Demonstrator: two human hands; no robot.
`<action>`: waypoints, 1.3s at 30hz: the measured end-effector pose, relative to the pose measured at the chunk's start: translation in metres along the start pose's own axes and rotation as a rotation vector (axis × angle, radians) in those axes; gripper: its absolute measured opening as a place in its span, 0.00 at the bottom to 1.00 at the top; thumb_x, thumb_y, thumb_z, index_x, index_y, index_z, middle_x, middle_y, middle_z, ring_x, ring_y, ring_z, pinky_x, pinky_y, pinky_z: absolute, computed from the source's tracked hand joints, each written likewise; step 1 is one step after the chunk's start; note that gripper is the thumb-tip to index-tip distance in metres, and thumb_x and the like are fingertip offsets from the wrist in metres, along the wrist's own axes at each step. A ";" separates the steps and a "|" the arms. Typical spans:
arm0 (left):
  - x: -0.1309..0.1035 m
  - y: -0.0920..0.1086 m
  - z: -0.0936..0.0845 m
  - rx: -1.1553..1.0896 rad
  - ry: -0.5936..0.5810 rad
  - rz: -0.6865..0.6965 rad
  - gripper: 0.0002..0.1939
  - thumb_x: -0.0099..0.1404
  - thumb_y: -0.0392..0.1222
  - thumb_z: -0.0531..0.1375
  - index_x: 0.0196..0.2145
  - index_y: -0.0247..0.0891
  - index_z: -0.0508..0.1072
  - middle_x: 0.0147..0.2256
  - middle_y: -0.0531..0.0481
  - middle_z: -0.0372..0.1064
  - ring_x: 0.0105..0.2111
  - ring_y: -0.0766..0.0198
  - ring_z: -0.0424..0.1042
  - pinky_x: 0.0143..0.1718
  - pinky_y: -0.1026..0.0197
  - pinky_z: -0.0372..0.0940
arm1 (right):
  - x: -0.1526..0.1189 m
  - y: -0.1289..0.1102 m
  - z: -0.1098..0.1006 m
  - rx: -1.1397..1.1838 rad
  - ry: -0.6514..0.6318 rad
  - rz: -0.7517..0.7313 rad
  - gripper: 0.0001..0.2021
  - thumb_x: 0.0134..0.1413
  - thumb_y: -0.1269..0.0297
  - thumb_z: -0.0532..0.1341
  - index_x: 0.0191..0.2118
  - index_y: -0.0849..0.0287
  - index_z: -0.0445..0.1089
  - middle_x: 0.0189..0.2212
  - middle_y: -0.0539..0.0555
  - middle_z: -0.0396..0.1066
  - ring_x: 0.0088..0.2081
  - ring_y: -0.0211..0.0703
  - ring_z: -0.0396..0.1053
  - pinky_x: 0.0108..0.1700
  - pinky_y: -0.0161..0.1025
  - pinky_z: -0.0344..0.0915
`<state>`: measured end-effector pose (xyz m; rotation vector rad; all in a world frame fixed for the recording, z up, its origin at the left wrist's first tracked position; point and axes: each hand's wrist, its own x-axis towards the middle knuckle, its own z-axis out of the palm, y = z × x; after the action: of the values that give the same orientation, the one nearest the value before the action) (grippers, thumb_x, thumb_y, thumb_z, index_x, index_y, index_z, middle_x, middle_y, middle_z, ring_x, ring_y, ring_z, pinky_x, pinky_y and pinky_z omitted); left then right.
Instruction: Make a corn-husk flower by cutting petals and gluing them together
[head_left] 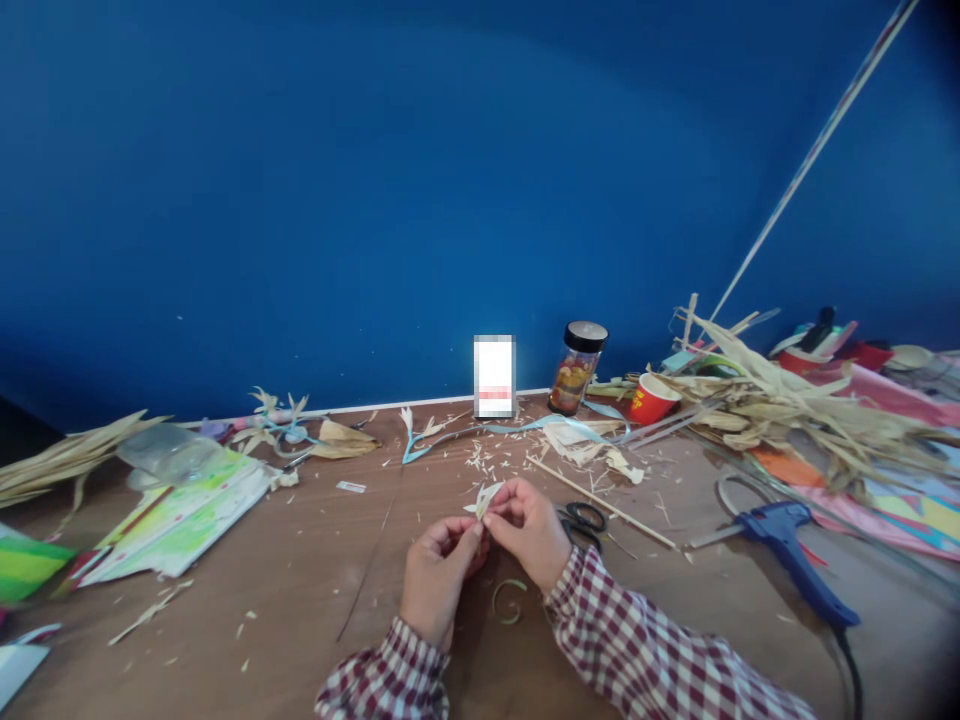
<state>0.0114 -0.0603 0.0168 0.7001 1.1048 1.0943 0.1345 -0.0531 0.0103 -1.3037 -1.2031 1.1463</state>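
Both hands meet at the middle front of the brown table, pinching a small pale flower shape (pixel 486 497) that looks made of corn husk. My left hand (pixel 442 570) is closed at its base, thumb and forefinger pressed together. From the right, my right hand (pixel 529 530) grips the petals with its fingertips. The lower part of the flower is hidden behind the fingers. Black-handled scissors (pixel 586 520) lie just beyond my right hand, partly covered by it. A curled pale strip (pixel 510 602) rests on the table below the hands.
A blue glue gun (pixel 796 555) with its cord lies at right, near a thin stick (pixel 600 500). Behind stand a jar (pixel 577 368), a red paper cup (pixel 654 398) and a husk pile (pixel 787 400). Blue-stemmed husk flowers (pixel 411 440) and a painted sheet (pixel 180 520) lie left.
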 end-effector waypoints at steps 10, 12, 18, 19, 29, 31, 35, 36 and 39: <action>-0.003 0.004 -0.001 -0.100 -0.050 0.012 0.10 0.47 0.41 0.64 0.26 0.32 0.72 0.23 0.52 0.69 0.22 0.71 0.67 0.28 0.67 0.65 | 0.000 -0.009 0.003 0.266 -0.055 0.129 0.11 0.46 0.60 0.59 0.35 0.60 0.64 0.25 0.49 0.69 0.26 0.36 0.68 0.25 0.30 0.61; -0.003 0.004 -0.001 -0.109 -0.079 0.013 0.09 0.48 0.41 0.64 0.27 0.32 0.72 0.23 0.52 0.69 0.22 0.72 0.66 0.28 0.68 0.64 | 0.000 -0.007 0.003 0.278 -0.112 0.145 0.11 0.45 0.58 0.60 0.32 0.61 0.66 0.23 0.48 0.68 0.24 0.34 0.66 0.24 0.29 0.60; 0.000 0.000 -0.004 -0.103 -0.124 -0.002 0.09 0.49 0.41 0.63 0.27 0.32 0.73 0.23 0.51 0.69 0.23 0.72 0.66 0.28 0.68 0.64 | 0.000 -0.002 0.002 0.325 -0.199 0.162 0.12 0.45 0.56 0.61 0.30 0.61 0.66 0.21 0.46 0.65 0.22 0.30 0.62 0.23 0.27 0.59; 0.000 0.000 -0.004 -0.100 -0.124 -0.008 0.09 0.49 0.41 0.63 0.27 0.32 0.73 0.23 0.51 0.69 0.23 0.72 0.66 0.28 0.68 0.64 | 0.000 -0.002 0.002 0.323 -0.199 0.157 0.12 0.45 0.56 0.61 0.30 0.61 0.66 0.21 0.46 0.64 0.21 0.30 0.62 0.23 0.27 0.59; -0.001 0.001 -0.005 -0.076 -0.144 -0.023 0.09 0.50 0.42 0.62 0.26 0.31 0.73 0.22 0.51 0.68 0.22 0.72 0.66 0.26 0.68 0.62 | 0.001 0.000 0.002 0.281 -0.198 0.120 0.12 0.45 0.57 0.61 0.29 0.62 0.65 0.19 0.46 0.65 0.21 0.30 0.62 0.22 0.27 0.59; -0.001 0.001 -0.005 -0.074 -0.149 -0.024 0.09 0.51 0.42 0.62 0.26 0.31 0.73 0.22 0.51 0.68 0.22 0.72 0.65 0.26 0.68 0.62 | 0.001 -0.001 0.001 0.238 -0.193 0.083 0.11 0.45 0.58 0.61 0.29 0.62 0.65 0.20 0.47 0.65 0.21 0.31 0.63 0.22 0.28 0.60; 0.000 0.002 -0.005 -0.070 -0.154 -0.037 0.09 0.50 0.41 0.62 0.26 0.31 0.73 0.22 0.51 0.68 0.21 0.72 0.66 0.25 0.68 0.62 | 0.001 -0.005 -0.001 0.182 -0.199 0.055 0.10 0.45 0.59 0.61 0.28 0.62 0.65 0.20 0.47 0.66 0.23 0.33 0.65 0.22 0.28 0.61; 0.001 0.002 -0.006 -0.069 -0.155 -0.039 0.09 0.50 0.41 0.63 0.26 0.32 0.73 0.22 0.51 0.68 0.21 0.72 0.66 0.25 0.68 0.62 | 0.001 -0.005 -0.002 0.181 -0.205 0.053 0.10 0.45 0.59 0.61 0.28 0.62 0.65 0.20 0.48 0.66 0.23 0.33 0.65 0.22 0.28 0.61; 0.002 0.001 -0.007 -0.065 -0.164 -0.044 0.08 0.50 0.41 0.63 0.26 0.32 0.73 0.22 0.51 0.68 0.22 0.71 0.66 0.25 0.68 0.61 | 0.002 -0.005 -0.004 0.192 -0.221 0.060 0.10 0.45 0.60 0.61 0.28 0.62 0.65 0.20 0.48 0.67 0.22 0.33 0.65 0.22 0.29 0.61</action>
<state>0.0043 -0.0588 0.0150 0.6980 0.9365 1.0125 0.1378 -0.0512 0.0159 -1.0951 -1.1849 1.4424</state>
